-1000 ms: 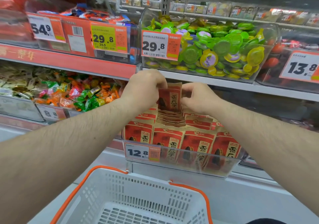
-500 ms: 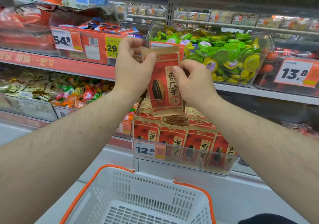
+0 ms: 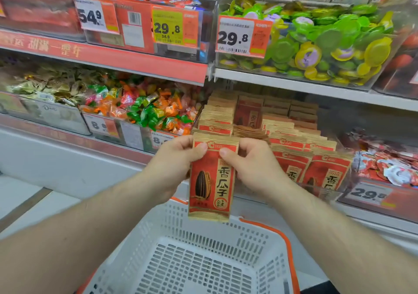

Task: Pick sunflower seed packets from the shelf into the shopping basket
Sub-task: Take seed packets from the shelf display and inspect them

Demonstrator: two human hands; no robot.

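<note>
The sunflower seed packet (image 3: 211, 176) has come down from shelf height; left hand (image 3: 174, 164) and right hand (image 3: 253, 169) pinch its top, upright over the white shopping basket (image 3: 267, 246). Behind, more packets (image 3: 291, 139) fill the shelf's clear bin, candy bins (image 3: 144, 110) alongside.

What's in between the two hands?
One sunflower seed packet. In the head view the left hand and right hand pinch its top edge from either side, and it hangs upright above the white basket.

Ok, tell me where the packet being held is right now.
In the head view the sunflower seed packet hangs upright at centre, pinched at its top by the left hand and right hand, above the white basket's far rim.
</note>
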